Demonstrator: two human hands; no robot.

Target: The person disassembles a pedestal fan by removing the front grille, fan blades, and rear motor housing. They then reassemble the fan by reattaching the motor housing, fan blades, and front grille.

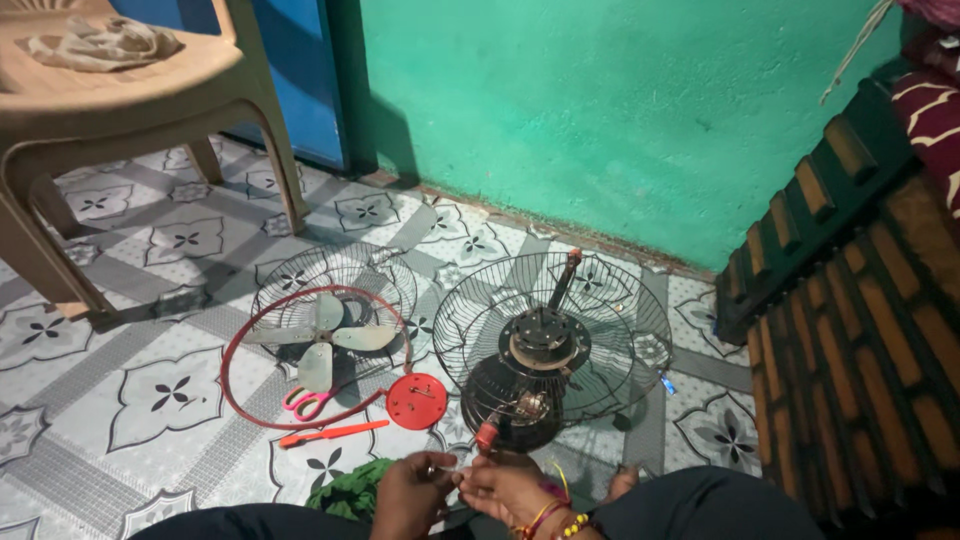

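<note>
My left hand (410, 492) and my right hand (505, 487) meet low in the view, fingertips pinching a small part between them; I cannot tell what it is. Just beyond them stands a fan motor (527, 385) in a dark wire cage, fixed to the rear fan guard (600, 300). To the left lie the front guard (340, 275), a pale three-bladed fan blade (322, 340), a red rim ring (240, 345) and a red round cap (417, 400). Pink-handled scissors (308, 402) and an orange screwdriver (330, 434) rest on the tiles.
A beige plastic chair (110, 95) with a cloth on it stands at the back left. A green wall (620, 110) and a blue door (290, 70) close off the back. A dark and orange patterned bedspread (860, 300) fills the right. A green cloth (350, 490) lies by my knee.
</note>
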